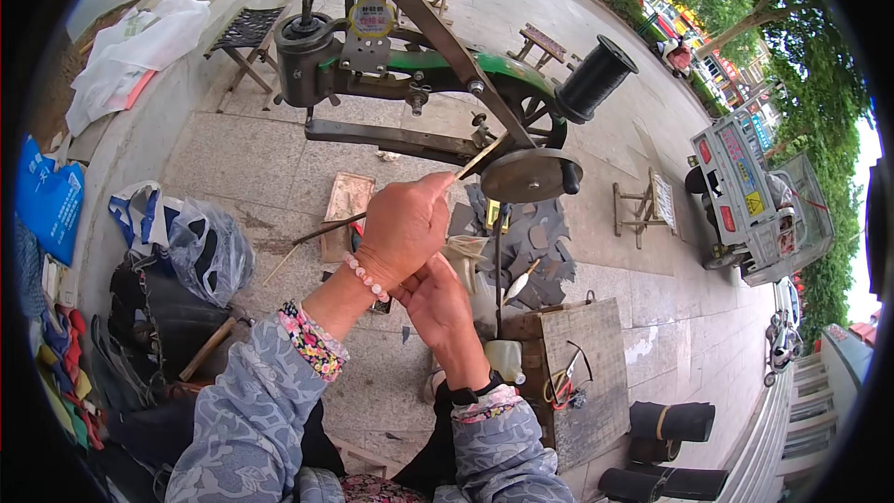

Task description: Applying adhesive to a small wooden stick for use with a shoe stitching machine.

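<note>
My left hand point(405, 224), with a bead bracelet at the wrist, is closed round a thin pale stick point(480, 156). The stick's far end meets the hand-cranked shoe-sewing machine point(405, 65) beside its round crank wheel point(531, 174). Just below, my right hand point(440, 305) lies against the heel of the left one, its fingers curled and partly hidden; what they hold, if anything, I cannot make out. A large spool of black thread point(596, 79) stands on the machine's right side.
Dark scraps point(535, 242) lie beneath the machine. Scissors point(563, 380) rest on a wooden box point(587, 382) at right, near rolled dark sheets point(670, 422). Plastic bags point(209, 247) sit at left. Folding stools point(645, 205) and a three-wheeled vehicle point(745, 205) stand farther off.
</note>
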Demonstrator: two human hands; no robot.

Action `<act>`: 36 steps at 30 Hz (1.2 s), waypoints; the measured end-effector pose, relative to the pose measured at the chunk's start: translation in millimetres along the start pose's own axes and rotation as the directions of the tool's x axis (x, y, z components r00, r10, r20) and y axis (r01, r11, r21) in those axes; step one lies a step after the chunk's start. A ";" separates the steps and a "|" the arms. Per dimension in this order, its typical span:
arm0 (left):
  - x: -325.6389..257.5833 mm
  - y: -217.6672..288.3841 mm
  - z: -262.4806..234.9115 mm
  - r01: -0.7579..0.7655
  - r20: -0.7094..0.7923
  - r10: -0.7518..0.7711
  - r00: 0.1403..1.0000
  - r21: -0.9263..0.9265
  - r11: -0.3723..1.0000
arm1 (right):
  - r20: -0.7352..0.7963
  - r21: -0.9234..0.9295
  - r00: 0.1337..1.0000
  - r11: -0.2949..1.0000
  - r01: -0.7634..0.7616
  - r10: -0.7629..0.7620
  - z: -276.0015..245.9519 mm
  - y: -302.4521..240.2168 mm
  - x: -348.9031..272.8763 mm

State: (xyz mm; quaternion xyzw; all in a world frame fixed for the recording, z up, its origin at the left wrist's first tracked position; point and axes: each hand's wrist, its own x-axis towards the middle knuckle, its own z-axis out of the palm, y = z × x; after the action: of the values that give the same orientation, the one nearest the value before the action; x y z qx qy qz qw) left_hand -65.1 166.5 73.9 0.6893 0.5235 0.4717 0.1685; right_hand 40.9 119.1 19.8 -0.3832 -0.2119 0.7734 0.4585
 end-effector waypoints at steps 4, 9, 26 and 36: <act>-3.2 -3.3 0.9 0.106 -0.019 -0.114 0.993 -0.246 0.963 | -0.021 0.014 0.999 1.000 -0.025 0.025 6.2 -0.3 -1.4; -6.7 -1.4 -2.6 0.041 -0.042 -0.049 0.998 -0.167 0.985 | -0.004 0.008 1.000 1.000 -0.029 0.029 7.4 1.3 -0.1; -6.7 42.5 -64.7 -0.188 -0.266 0.192 0.945 0.042 0.981 | 0.049 0.026 0.998 0.999 -0.041 0.040 6.9 6.1 2.6; -7.3 45.8 -40.6 -0.213 -0.181 0.227 0.957 0.094 0.973 | 0.055 0.019 0.998 1.000 -0.023 0.022 6.4 5.4 2.8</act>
State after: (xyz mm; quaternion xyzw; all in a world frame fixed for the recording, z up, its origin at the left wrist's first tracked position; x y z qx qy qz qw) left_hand -72.9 131.3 124.0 0.7007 0.4742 0.5317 0.0385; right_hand 32.2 119.0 18.9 -0.3595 -0.2123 0.7908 0.4475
